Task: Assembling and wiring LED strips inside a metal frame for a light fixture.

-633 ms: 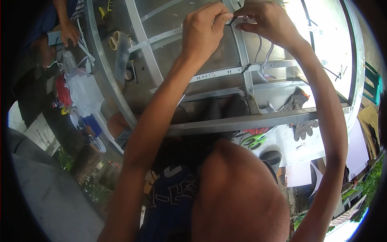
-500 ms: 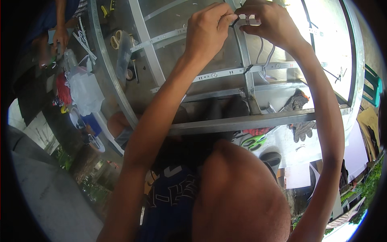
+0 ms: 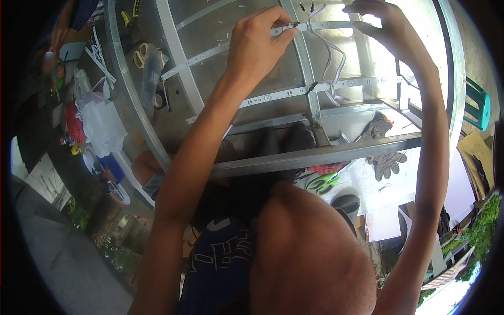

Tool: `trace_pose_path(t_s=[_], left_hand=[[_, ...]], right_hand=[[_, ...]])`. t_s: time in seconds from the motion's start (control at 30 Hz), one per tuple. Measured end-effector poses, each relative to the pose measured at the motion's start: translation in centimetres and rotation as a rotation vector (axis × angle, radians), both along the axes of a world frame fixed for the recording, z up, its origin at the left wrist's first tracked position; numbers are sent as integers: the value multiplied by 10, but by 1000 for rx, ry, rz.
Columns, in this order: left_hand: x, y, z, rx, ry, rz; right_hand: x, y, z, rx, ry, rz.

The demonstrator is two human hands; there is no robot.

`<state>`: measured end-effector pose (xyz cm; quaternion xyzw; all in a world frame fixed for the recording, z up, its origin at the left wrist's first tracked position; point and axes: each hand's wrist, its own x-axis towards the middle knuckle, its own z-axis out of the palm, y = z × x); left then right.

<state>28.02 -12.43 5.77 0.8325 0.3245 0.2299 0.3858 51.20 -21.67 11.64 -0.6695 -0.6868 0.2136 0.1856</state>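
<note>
My left hand [image 3: 257,44] is closed at the far middle of a grey metal frame [image 3: 302,151], thumb and forefinger pinching a white LED strip [image 3: 328,24] where it crosses an upright bar. A small black cable tie [image 3: 293,24] shows at those fingertips. Farther right, my right hand [image 3: 387,23] hovers by the same strip, thumb and fingers apart. Loose grey wires [image 3: 336,58] hang between the hands. Nearer me, a second LED strip [image 3: 278,96] crosses the bar, bound there by another black tie [image 3: 311,88].
Green-handled scissors [image 3: 323,182] and a grey glove [image 3: 387,165] lie on a white surface beyond my knee. At left are tape rolls [image 3: 140,55], a white plastic bag [image 3: 105,121] and another person's arm [image 3: 60,29]. A green plastic chair [image 3: 476,105] stands right.
My right hand has drawn away to the right from the bar, its fingers spreading. My left hand stays at the crossing. The view has shifted slightly, and the other person's hand has moved up.
</note>
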Motion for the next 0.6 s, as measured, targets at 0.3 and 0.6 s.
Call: trace_pose_path(t_s=[0.3,0.6], left_hand=[[13,-9,21,1,-41,-29],[16,-6,33,-143,20,24]], right_hand=[[110,-64,-53,-9,-311,-149],[121,-66,-58,-10,-371,-154]])
